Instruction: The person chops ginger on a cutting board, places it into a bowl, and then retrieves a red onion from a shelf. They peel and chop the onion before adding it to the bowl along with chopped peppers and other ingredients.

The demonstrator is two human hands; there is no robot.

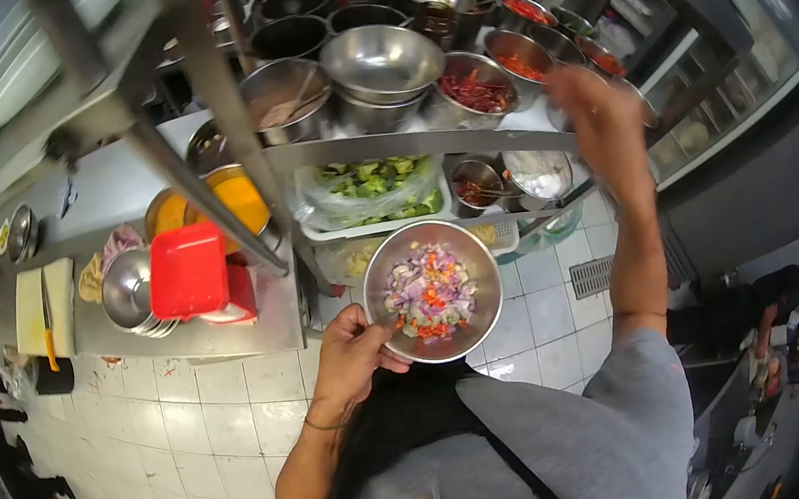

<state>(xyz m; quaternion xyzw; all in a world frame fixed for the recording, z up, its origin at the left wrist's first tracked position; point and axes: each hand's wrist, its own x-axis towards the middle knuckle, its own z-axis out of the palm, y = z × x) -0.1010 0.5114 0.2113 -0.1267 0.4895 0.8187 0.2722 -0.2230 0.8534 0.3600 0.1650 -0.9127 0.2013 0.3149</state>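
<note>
A cutting board [29, 310] with an orange-handled knife [47, 326] lies on the steel surface [109, 192] at far left, near a red tub [188, 270]. At centre, the person's left hand [348, 355] grips the near rim of a steel bowl [485, 311], fingers clenched on it. The bowl is held in the air over the tiled floor [219, 415], below a bag of broccoli [371, 185], and carries chopped vegetables [428, 291]. The right hand [593, 108] is raised to the shelf [426, 142] by a bowl of red chillies [477, 90]; whether its fingers are closed cannot be told. A co-worker [775, 301] bends at far right. Gripped one-handed by its rim, the bowl could tip and spill, and the stretched arm could knock the crowded shelf bowls.
</note>
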